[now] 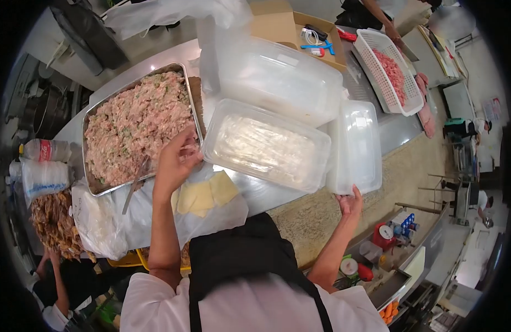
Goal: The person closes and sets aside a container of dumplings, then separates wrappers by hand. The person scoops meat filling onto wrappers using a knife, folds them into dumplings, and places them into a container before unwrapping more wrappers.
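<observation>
Okay, landmark is the central tub: translucent plastic, oblong, rounded corners, lying in front of the person on the metal table. Its long axis slants, left end farther from the body, right end closer in. The left hand is the nearer one, right by the tub's left end; the tub extends rightward from those fingers. Fingers half curled, narrow shape, nothing clearly in them; can't tell if they touch the corner or sit just beside it. The right hand is past the tub's right end, fingertips at the near end of a narrow container, which points away from the body; contact looks likely, firm pinch or light support can't be told. Tub contents: pale mass, glossy, creased, film-like shine on top. Beyond the tub, a bigger cloudy container, smooth, boxy. Left of the tub, a shiny metal tray of minced meat, pink, lumpy, wet, green flecks. Nearer the body, left of the tub, flat yellowish sheets, thin, roughly square, overlapping on plastic. Far right of the tub, a perforated white basket with pink chopped pieces, another person's hand close by.
</observation>
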A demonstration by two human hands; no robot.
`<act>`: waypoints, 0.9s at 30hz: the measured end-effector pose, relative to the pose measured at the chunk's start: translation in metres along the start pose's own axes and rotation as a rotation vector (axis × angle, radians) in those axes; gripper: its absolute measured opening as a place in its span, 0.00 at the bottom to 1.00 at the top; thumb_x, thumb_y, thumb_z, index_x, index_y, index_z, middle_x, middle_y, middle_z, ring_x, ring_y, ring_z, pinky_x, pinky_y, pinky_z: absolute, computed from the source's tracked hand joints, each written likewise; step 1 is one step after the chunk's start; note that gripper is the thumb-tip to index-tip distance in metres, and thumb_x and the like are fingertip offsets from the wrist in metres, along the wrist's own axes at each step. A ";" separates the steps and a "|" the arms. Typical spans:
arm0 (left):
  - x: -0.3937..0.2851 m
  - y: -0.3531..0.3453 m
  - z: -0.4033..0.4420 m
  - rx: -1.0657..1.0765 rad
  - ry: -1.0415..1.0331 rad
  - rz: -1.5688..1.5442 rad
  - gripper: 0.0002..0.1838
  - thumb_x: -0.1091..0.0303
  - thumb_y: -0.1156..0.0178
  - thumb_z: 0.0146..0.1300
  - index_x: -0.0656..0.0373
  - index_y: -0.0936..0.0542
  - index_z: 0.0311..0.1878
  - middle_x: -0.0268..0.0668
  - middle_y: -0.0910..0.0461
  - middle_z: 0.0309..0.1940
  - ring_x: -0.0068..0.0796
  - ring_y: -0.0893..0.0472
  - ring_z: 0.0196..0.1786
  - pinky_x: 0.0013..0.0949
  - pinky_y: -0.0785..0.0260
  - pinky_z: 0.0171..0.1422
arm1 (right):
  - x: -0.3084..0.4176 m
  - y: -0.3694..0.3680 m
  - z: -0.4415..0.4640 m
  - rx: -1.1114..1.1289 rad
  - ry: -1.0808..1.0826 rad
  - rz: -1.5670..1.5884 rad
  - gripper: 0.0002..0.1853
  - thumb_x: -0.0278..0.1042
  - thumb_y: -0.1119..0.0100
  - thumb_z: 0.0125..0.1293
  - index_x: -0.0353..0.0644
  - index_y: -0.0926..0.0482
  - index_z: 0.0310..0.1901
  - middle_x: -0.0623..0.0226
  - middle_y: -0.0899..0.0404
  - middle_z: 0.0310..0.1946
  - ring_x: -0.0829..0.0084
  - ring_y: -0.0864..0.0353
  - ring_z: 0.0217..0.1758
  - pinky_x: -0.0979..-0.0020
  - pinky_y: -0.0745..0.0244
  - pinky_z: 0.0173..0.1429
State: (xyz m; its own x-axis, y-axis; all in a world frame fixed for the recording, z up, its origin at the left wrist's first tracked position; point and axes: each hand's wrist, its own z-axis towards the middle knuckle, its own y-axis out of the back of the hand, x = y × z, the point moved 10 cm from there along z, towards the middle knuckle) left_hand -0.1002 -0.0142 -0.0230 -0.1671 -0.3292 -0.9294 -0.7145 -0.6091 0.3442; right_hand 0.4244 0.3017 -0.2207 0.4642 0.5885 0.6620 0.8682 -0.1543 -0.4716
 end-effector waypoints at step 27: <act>-0.003 -0.132 0.035 0.585 -0.235 0.936 0.07 0.67 0.35 0.56 0.61 0.14 0.32 0.49 0.16 0.32 0.55 0.17 0.40 0.50 0.25 0.48 | -0.140 -0.369 -0.127 1.214 0.685 -2.011 0.19 0.27 0.30 0.53 0.45 0.20 0.49 0.58 0.23 0.44 0.54 0.20 0.52 0.57 0.23 0.52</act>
State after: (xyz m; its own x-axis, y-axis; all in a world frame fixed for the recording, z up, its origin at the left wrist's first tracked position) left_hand -0.0287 0.0925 -0.0706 -0.8835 -0.2976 -0.3617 -0.4392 0.2582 0.8605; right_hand 0.0615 0.1754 -0.0659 -0.2403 -0.8671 0.4363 -0.1726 0.4805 0.8599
